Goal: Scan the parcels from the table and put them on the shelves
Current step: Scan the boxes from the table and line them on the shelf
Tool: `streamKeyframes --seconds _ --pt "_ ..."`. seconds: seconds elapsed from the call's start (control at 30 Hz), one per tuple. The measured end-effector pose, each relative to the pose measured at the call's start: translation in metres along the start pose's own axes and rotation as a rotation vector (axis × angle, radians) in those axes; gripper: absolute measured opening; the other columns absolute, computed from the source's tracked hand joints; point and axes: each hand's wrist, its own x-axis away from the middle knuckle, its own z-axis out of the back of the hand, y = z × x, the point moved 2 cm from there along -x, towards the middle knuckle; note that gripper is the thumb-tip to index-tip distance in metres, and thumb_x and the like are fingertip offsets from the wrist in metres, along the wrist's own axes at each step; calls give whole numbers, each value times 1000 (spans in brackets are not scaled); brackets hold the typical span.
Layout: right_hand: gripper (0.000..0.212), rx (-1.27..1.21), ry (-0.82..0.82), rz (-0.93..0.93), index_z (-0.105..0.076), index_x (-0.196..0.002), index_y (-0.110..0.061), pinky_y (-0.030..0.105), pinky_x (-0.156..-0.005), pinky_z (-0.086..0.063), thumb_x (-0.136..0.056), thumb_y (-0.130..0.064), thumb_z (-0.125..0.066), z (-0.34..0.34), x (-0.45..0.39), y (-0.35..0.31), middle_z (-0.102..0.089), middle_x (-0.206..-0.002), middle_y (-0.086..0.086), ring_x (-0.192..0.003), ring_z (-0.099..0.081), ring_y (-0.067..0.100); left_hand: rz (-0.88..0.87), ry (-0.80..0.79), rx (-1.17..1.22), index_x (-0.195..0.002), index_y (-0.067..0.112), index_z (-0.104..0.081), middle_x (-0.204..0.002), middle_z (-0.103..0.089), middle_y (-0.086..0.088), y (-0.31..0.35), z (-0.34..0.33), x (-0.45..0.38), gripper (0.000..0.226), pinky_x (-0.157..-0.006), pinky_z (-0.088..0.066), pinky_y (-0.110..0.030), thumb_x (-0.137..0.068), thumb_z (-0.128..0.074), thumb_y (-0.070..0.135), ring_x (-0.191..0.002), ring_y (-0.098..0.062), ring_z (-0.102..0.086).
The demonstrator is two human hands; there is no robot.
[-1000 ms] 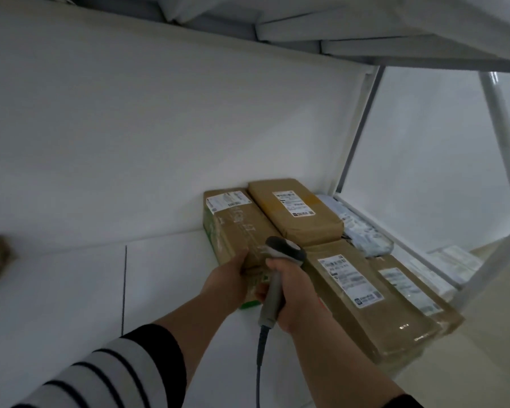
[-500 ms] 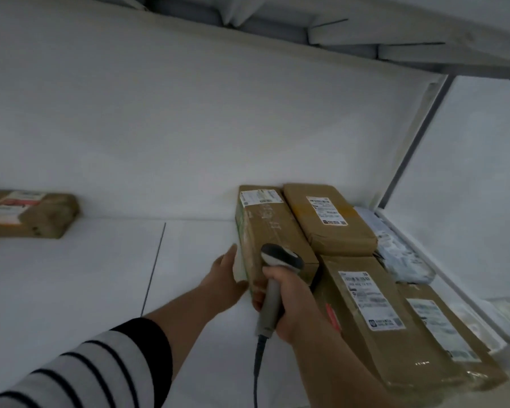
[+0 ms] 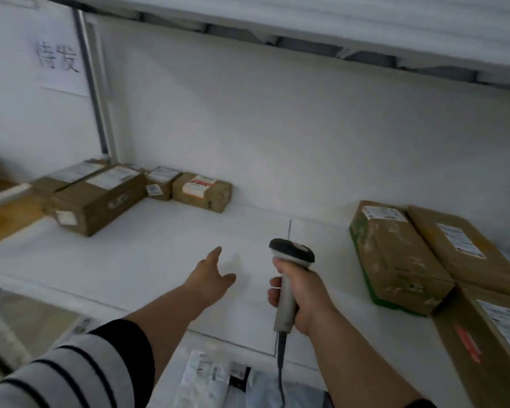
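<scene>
White shelf point(image 3: 147, 254): left hand point(image 3: 209, 279) spread, empty; right hand point(image 3: 302, 293) grips scanner point(image 3: 289, 278).

Right-hand parcel point(image 3: 495, 343) cut by edge

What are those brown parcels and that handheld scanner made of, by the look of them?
The parcel with the green edge looks like brown cardboard under glossy clear tape, which glints and wrinkles. The scanner in the right hand seems smooth moulded plastic, grey with a dark head.
</scene>
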Motion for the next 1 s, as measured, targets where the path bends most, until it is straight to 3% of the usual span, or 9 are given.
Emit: streamKeyframes --seconds 0.2,0.43,0.53,0.63,0.87,1.0 --pt "22 116 -151 18 -68 -100 -5 33 -61 -54 -88 -22 -74 -156 53 61 -61 -81 12 -56 -58 21 95 121 26 -157 26 -20 -152 -41 -9 -111 138 55 73 -107 -41 -35 -96 -60 33 -134 -28 -45" --pt "13 286 -313 -28 -68 -98 -5 30 -59 -53 -89 -14 -69 -318 110 121 -61 -76 9 -53 -57 18 216 255 141 -156 23 -25 -144 -49 -9 -218 275 104 67 -86 -47 -30 -98 -59 31 -113 -23 -56" --pt "11 344 -382 -6 -67 -92 -4 33 -62 -52 -90 -15 -68 -381 115 128 -60 -73 8 -54 -57 18 262 312 188 -154 25 -28 -141 -52 -6 -256 323 110 64 -92 -46 -34 -98 -57 33 -109 -21 -56" --pt "13 369 -480 2 -65 -80 -4 35 -66 -50 -88 -14 -68 -441 113 139 -57 -68 10 -56 -55 20 313 348 227 -152 22 -31 -134 -54 -4 -293 363 110 58 -86 -40 -32 -100 -55 32 -103 -19 -50" --pt "10 390 -664 -69 -66 -84 -4 32 -59 -49 -87 -12 -71 -587 89 167 -57 -69 11 -55 -53 21 443 420 291 -150 18 -36 -130 -56 -9 -368 453 71 60 -92 -49 -37 -97 -59 32 -111 -30 -58" --pt "15 430 -720 -77 -63 -78 -6 34 -61 -48 -88 -14 -71 -680 73 175 -55 -64 8 -53 -54 20 487 467 316 -150 14 -36 -131 -55 -12 -409 521 52 58 -84 -47 -37 -99 -58 29 -90 -23 -52"
